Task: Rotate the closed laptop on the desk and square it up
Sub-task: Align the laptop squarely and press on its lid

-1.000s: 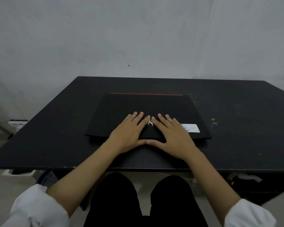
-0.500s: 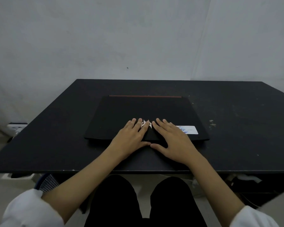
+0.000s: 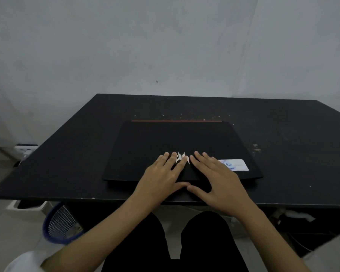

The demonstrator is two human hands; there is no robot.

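- Laptop [image 3: 177, 146]: closed, lying flat on the black desk [image 3: 294, 173], roughly mid-desk and towards the near edge; red strip along the far edge, near edge about parallel with the desk's front.
- Looks already close to square (judged only from how the edges line up here; wide-angle lens bends the lines, so not certain).
- Left hand [image 3: 161, 179]: flat, palm down, fingers spread on the lid near the front edge, thumb over the front lip. No grasp, just pressing.
- Right hand [image 3: 218, 181]: same posture, mirrored; index fingertips nearly meeting beside the white logo [image 3: 182, 157], thumbs nearly touching at the front edge.
- White sticker [image 3: 234, 165]: on the lid's near right corner, just beside the right hand.
- Handling, as a guess: rigid slab, fairly heavy, unlikely to flex; rubber feet underneath (not visible) would likely resist sliding on the matte top.
- Lid surface appears smooth and matte, so flat palms may slip rather than drag the machine along.
- Better purchase probably at opposite corners or the two side edges, hands well apart, for leverage in turning; both hands bunched at the middle give little turning force.
- Heavy downward pressure on the lid centre best avoided (screen underneath, fragile).
- Risk of pushing the front edge past the desk lip if pulled nearer.
- Crumbs or specks [image 3: 177, 115] behind the laptop could scratch the base if slid backwards.
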